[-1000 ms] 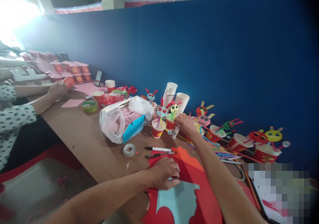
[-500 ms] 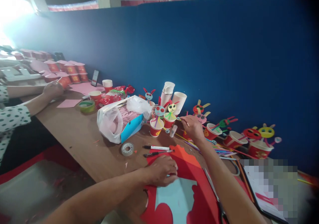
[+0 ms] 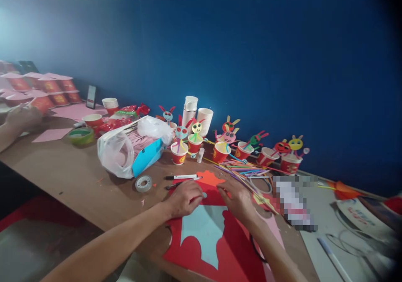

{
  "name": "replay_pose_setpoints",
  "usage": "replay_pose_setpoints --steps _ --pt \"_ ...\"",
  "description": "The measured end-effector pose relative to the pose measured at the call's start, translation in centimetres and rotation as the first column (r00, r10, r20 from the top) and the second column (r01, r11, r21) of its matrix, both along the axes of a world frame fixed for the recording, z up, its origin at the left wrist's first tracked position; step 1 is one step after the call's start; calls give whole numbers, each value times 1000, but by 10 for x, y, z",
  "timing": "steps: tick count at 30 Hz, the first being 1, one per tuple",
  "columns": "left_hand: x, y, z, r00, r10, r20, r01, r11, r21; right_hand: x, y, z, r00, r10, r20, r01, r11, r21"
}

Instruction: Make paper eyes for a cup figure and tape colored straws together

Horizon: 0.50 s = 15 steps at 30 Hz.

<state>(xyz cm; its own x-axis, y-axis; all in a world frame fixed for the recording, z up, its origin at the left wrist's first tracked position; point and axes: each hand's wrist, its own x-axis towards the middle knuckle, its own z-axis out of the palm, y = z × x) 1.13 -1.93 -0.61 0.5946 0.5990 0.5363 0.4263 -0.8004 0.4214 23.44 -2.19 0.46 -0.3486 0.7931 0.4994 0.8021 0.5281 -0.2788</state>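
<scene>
My left hand [image 3: 186,197] is over the red paper sheet [image 3: 194,257], its thumb and fingers pinched at the edge of a small light blue paper piece [image 3: 204,195]. To its right, my right hand [image 3: 237,197] hovers above the same sheet, palm down, fingers bent and slightly apart, with nothing visible in them. A cut light blue paper sheet [image 3: 204,223] lies beneath both hands. Above it is an orange paper piece with a scalloped edge [image 3: 210,177]. A black-and-white marker [image 3: 182,177] and a black pen [image 3: 172,185] rest beside my left hand.
Paper cups with rabbit-faced figures, such as one cup [image 3: 179,153], line the blue partition [image 3: 251,64]. Colored sticks [image 3: 241,171] lie before them. A plastic bag [image 3: 114,154] and a tape roll [image 3: 143,183] are left. Another person's hand [image 3: 23,116] holds a red cup [image 3: 43,103].
My right hand has come back from the row of cups to beside my left hand. My left hand keeps its pinch. The camera view has turned to the right.
</scene>
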Motion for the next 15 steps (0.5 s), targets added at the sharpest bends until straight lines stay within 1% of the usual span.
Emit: replay_pose_setpoints --steps 4,7,9,12,15 --pt "4 7 15 999 34 5 -34 999 34 3 -7 -10 997 -45 60 48 997 -56" --pt "15 16 28 999 47 -19 -47 998 48 5 -8 -21 982 -75 171 93 991 -98" --pt "24 22 33 998 53 -28 -52 997 49 6 -10 -26 969 -84 232 114 986 -118" --pt "35 27 31 998 70 -10 -69 996 56 6 -12 -30 959 -82 270 120 985 -128" --pt "38 26 22 996 87 24 -89 994 70 6 -12 -31 961 -80 266 118 984 -131"
